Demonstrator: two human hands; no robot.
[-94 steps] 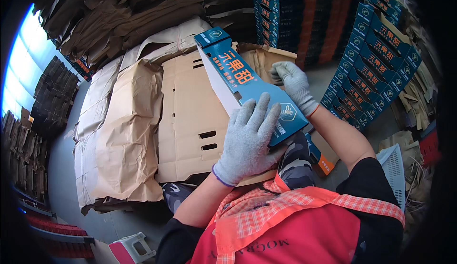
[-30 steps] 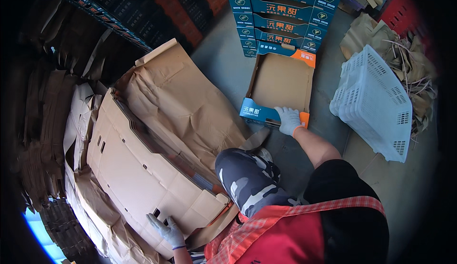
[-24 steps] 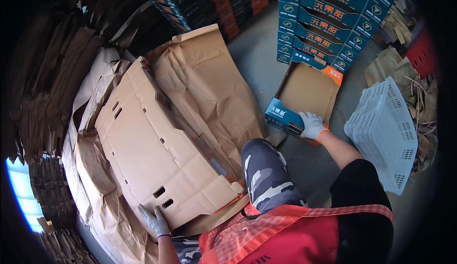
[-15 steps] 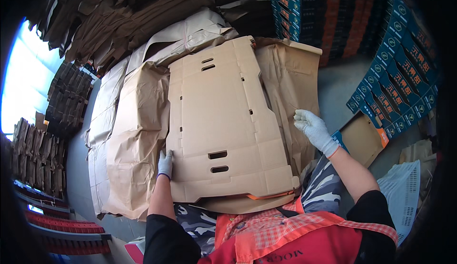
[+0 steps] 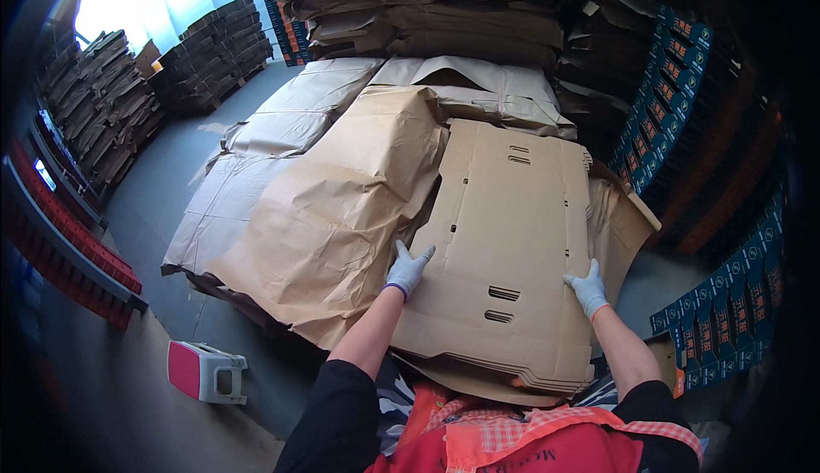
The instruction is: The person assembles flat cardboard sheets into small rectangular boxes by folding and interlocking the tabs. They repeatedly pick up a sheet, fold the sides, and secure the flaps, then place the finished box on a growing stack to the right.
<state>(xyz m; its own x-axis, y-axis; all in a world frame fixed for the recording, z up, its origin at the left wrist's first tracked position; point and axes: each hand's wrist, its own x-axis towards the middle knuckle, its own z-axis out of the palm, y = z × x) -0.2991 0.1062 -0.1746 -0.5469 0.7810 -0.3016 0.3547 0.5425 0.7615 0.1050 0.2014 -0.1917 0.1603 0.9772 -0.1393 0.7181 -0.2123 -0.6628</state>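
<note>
A flat cardboard sheet (image 5: pixel 512 242), topmost on a stack of like sheets, is grasped at its left edge by the gloved left hand (image 5: pixel 407 270) and at its right edge by the gloved right hand (image 5: pixel 588 287). Crumpled brown paper (image 5: pixel 333 208) is seen beside it, and a small pink stool (image 5: pixel 205 372) on the floor.

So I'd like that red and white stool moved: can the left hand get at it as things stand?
Probably not without letting go. The left hand lies on the edge of the flat cardboard sheet, while the stool stands on the floor, low on the person's left; nothing lies between them.
</note>
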